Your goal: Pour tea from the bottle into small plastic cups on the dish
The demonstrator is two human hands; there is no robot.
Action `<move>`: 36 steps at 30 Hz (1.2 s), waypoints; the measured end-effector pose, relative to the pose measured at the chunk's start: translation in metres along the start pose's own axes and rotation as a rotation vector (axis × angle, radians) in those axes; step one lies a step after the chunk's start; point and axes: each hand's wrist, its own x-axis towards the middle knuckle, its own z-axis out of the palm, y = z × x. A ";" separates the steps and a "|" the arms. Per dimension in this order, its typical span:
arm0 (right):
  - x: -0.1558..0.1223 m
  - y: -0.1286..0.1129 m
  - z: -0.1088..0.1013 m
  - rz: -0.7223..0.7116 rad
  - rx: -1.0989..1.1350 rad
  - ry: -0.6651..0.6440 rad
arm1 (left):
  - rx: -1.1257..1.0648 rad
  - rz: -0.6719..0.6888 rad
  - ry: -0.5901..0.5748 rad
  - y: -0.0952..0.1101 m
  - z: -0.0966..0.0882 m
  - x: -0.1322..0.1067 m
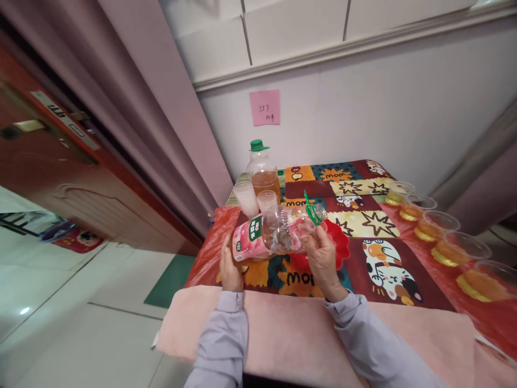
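Observation:
A clear plastic juice bottle with a pink and green label is held tilted nearly on its side, its uncapped neck to the right. My left hand cups the bottle's base. My right hand grips it near the neck, just below a green ring whose flap stands up. Some amber liquid shows inside. Below the neck is a red scalloped bowl, partly hidden by the bottle and my right hand. Behind the bottle are a stack of clear plastic cups and a shorter cup stack.
A larger green-capped jug of amber liquid stands at the back. Several clear cups of yellow liquid line the table's right side. Patterned mats and a pink cloth cover the table. A wooden door is at left.

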 end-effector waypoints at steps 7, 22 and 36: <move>0.002 0.003 -0.003 -0.100 -0.128 -0.054 | 0.640 0.586 -0.098 0.002 -0.009 -0.003; -0.008 -0.001 0.007 -0.094 0.131 -0.378 | 0.864 0.837 -0.075 0.002 -0.007 0.002; 0.008 -0.013 0.002 -0.089 0.132 0.063 | 0.869 0.833 -0.124 -0.001 -0.009 0.007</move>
